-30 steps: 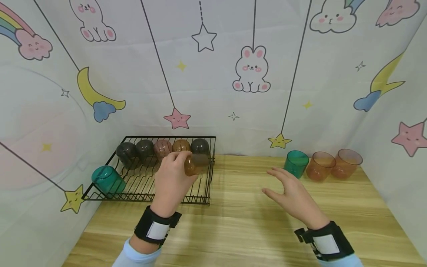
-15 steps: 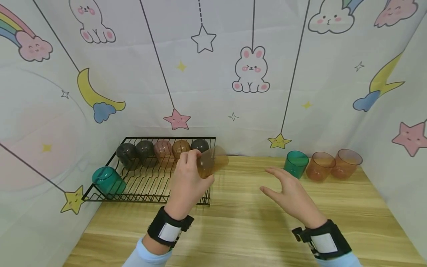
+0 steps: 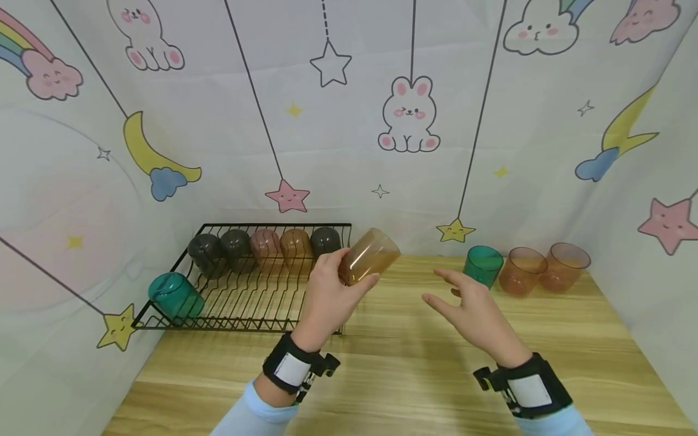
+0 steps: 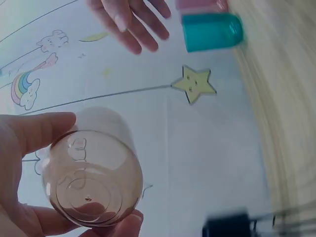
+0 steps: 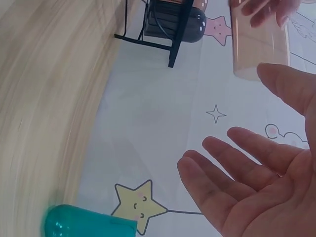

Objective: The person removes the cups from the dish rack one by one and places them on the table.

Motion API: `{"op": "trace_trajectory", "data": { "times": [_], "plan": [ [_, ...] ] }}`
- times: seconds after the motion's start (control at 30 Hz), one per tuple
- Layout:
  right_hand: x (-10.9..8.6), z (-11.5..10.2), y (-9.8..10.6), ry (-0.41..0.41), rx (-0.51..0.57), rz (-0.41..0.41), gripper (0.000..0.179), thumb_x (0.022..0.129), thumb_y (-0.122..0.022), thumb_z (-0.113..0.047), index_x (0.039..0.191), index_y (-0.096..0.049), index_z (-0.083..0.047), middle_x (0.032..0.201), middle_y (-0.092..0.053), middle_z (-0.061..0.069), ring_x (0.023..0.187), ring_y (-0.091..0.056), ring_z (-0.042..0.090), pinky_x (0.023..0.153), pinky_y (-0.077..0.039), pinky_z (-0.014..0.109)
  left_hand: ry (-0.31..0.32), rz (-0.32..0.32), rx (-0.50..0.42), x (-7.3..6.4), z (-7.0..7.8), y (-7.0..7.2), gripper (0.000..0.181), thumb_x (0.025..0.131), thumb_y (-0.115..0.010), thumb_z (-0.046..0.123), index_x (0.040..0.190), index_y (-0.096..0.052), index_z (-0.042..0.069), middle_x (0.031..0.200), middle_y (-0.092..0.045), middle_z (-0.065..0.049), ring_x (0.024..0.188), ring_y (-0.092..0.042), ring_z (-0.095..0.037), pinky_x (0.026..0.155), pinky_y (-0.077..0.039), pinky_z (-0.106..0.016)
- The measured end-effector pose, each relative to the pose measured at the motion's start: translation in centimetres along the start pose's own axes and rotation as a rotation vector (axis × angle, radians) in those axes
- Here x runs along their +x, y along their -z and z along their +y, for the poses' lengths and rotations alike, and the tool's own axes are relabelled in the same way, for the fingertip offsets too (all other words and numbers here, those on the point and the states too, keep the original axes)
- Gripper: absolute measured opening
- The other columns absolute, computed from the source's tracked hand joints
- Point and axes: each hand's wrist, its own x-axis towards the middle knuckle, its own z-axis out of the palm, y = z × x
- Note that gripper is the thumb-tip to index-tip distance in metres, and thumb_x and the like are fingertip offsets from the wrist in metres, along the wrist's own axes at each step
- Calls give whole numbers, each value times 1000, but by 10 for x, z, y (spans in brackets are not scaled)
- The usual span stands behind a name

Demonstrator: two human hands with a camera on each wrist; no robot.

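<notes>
My left hand (image 3: pixel 334 298) grips a clear amber cup (image 3: pixel 372 257) by its lower end, above the table just off the right side of the black wire rack (image 3: pixel 245 330). The cup leans, its mouth up and to the right. In the left wrist view the thumb and fingers curl round the same cup (image 4: pixel 94 177). Over the table to the right, my right hand (image 3: pixel 482 312) hovers with nothing in it, its fingers spread and loosely bent. It is nearest to a teal cup (image 3: pixel 484 265) standing upright.
A row of upside-down cups, dark grey, pink and amber (image 3: pixel 296 248), fills the rack's back. One teal cup (image 3: pixel 176 297) leans at its left front corner. Beside the standing teal cup are an orange cup (image 3: pixel 522 272) and a pinkish cup (image 3: pixel 565 267), near the back wall.
My left hand has lifted the amber cup up and right, out from over the rack. The cup has turned from lying sideways to mouth upward. The right hand has barely moved.
</notes>
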Motion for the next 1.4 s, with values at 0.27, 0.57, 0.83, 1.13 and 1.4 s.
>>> {"op": "trace_trajectory", "data": {
  "times": [0.27,0.57,0.83,1.13,1.4],
  "plan": [
    [7,-9,3,-37,146,-21,64,87,-50,-61,134,-49,-18,136,-52,6,122,-54,25,94,-50,43,199,-171,-320,2,4,-9,76,70,-74,57,129,-53,14,108,-62,-2,93,-63,-17,73,-54,-31],
    [15,-15,2,-35,241,-27,62,92,-41,-59,136,-48,-16,134,-54,5,121,-54,25,94,-48,48,268,-257,-451,0,8,-21,73,71,-77,46,130,-51,12,116,-57,-4,103,-60,-20,81,-53,-33],
    [24,-23,-3,-51,481,-87,68,91,-47,-55,140,-41,-8,139,-49,11,122,-53,27,91,-51,41,236,-292,-451,-5,10,-31,69,72,-75,51,127,-53,14,117,-59,-2,106,-60,-21,84,-53,-36],
    [29,-26,-3,-70,559,-73,70,90,-53,-53,139,-40,-5,140,-47,13,125,-51,26,89,-52,38,238,-320,-476,-6,10,-38,68,71,-77,50,126,-53,18,118,-60,1,107,-61,-17,83,-54,-35],
    [29,-28,0,-80,550,-74,71,86,-59,-52,141,-40,-11,137,-49,9,123,-52,24,91,-52,38,245,-354,-478,-7,11,-42,70,70,-78,48,128,-52,19,120,-60,0,110,-60,-20,86,-54,-34]
  ]
}}
